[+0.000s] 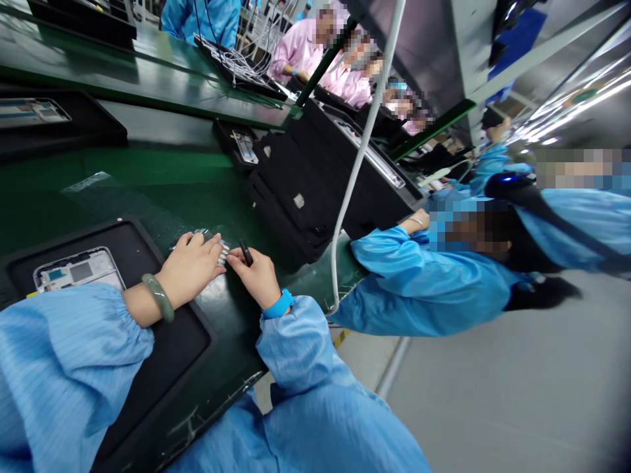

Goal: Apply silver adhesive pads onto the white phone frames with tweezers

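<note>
My left hand (192,266) rests on the green bench with its fingers curled down onto a small strip of pale parts (223,250). A green bangle (158,297) circles that wrist. My right hand (256,274) is closed in a pinch around a thin black tool (245,251), its tip close to the strip. A blue band (279,306) sits on the right wrist. Just left of my left forearm, a black tray (148,263) holds a white device frame (79,269).
A person in a blue coat (419,276) leans on the bench to my right beside stacked black trays (300,190). A white cable (357,164) hangs down between us. More trays and people in pink and blue coats line the far bench.
</note>
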The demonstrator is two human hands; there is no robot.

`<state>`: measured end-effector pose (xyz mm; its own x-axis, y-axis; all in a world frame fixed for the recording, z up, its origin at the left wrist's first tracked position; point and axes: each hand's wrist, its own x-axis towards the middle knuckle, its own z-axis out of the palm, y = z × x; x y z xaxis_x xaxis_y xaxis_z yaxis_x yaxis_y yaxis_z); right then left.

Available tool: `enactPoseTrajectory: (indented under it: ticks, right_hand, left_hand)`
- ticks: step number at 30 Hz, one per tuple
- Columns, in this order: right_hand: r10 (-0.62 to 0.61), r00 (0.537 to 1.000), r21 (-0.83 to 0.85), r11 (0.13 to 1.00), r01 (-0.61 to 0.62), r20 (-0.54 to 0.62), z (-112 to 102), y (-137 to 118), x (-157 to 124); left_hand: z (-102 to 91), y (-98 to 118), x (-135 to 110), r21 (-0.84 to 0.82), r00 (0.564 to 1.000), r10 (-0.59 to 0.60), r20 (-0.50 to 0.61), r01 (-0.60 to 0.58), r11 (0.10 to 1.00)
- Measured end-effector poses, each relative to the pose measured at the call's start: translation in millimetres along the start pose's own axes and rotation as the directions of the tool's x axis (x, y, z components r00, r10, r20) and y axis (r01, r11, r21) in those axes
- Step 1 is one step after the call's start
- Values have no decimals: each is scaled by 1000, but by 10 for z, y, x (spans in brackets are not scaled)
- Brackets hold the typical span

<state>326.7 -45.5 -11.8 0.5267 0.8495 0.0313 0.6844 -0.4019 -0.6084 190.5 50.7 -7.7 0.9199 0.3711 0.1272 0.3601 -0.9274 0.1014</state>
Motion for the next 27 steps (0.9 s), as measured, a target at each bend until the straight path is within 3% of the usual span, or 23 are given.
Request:
enactPoseTrajectory:
  ticks: [10,20,27]
  right_hand:
    - [-8,999,-142,990,2,-40,80,-136,-95]
    - [57,998,4,998,-57,19,30,-53,-24]
    - [48,998,-14,999,-49,-40,26,-49,-98]
  left_hand:
    - [11,-5,7,15,1000,-4,9,4,1000]
    - [-7,-1,0,16,1000,-2,4,2,1000]
    - [-18,8,7,6,1000,-10,6,10,1000]
